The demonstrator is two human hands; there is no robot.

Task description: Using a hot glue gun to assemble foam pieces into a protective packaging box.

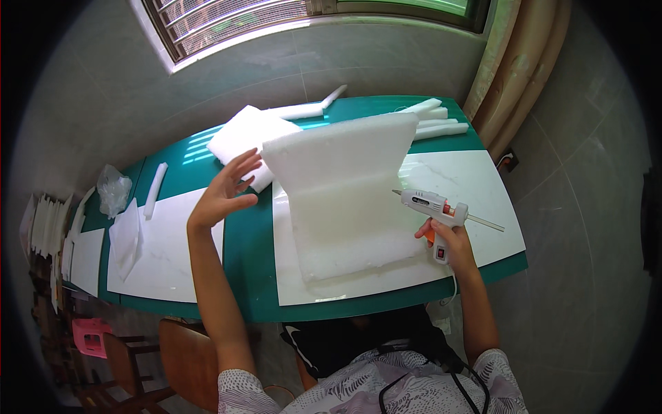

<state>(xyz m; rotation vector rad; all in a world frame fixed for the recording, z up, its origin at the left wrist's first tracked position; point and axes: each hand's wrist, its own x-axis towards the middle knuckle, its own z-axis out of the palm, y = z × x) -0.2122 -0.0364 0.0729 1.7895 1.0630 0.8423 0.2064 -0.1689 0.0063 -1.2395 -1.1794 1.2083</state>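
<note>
My right hand (448, 238) grips a white hot glue gun (431, 203) with an orange trigger and a glue stick sticking out of its back end. Its nozzle points left, over the right side of a white foam piece (352, 228). That piece has a flat panel at the front and another panel (345, 148) rising at the back. Beside the upper left corner of the rear panel is my left hand (231, 190), fingers spread and holding nothing. Whether its fingertips touch the foam, I cannot tell.
A white marbled board (469, 193) lies beneath the foam on a green table (252, 276). Behind are a foam block (248, 134) and several foam strips (441, 129). Another board (172, 262) and a clear plastic bag (114, 188) are at left. Wooden chairs (186, 359) stand below.
</note>
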